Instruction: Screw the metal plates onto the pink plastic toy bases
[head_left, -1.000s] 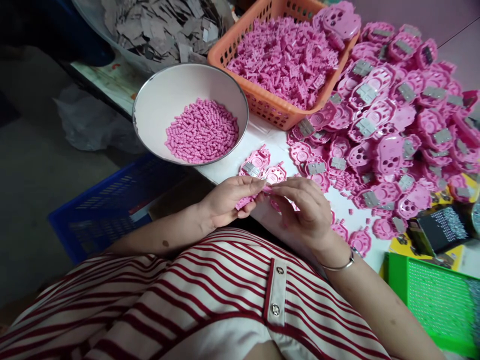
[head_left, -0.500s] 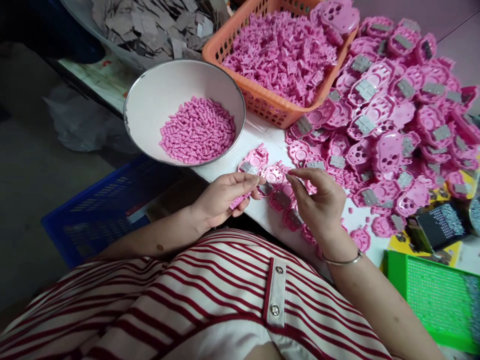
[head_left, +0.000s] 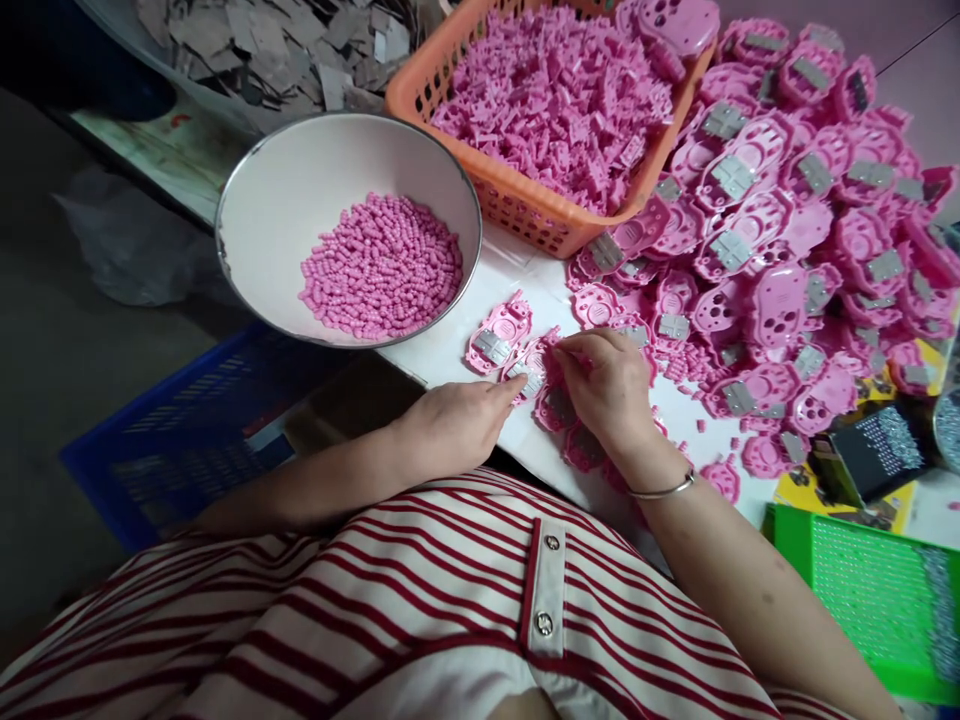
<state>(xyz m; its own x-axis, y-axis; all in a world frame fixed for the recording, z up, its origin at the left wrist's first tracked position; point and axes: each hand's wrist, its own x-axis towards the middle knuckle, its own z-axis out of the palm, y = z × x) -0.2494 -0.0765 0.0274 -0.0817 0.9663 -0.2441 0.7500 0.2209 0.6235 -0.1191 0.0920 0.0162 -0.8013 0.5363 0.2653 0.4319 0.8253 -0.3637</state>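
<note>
Over the table's near edge, my left hand (head_left: 466, 425) is palm down, its index finger stretched to a pink plastic casing (head_left: 534, 362) with a grey metal plate. Its other fingers curl under, and what they hold, if anything, is hidden. My right hand (head_left: 609, 388) is closed in a pinch at the upper right of the same casing; anything between its fingertips is too small to make out. Left of these lies another pink casing (head_left: 511, 325) with a grey plate (head_left: 492, 347). More casings (head_left: 581, 447) lie partly under my right hand.
A white bowl (head_left: 281, 200) holds small pink ribbed pieces (head_left: 386, 265). Behind it stands an orange basket (head_left: 517, 215) of pink parts. Many pink casings (head_left: 776, 300) are heaped at right, near a black box (head_left: 874, 455) and green tray (head_left: 862, 600). A blue crate (head_left: 172, 430) sits lower left.
My left hand has turned palm down, hiding the pink piece seen in it earlier, and its index finger has come onto the casing. My right hand has moved left and down to that casing.
</note>
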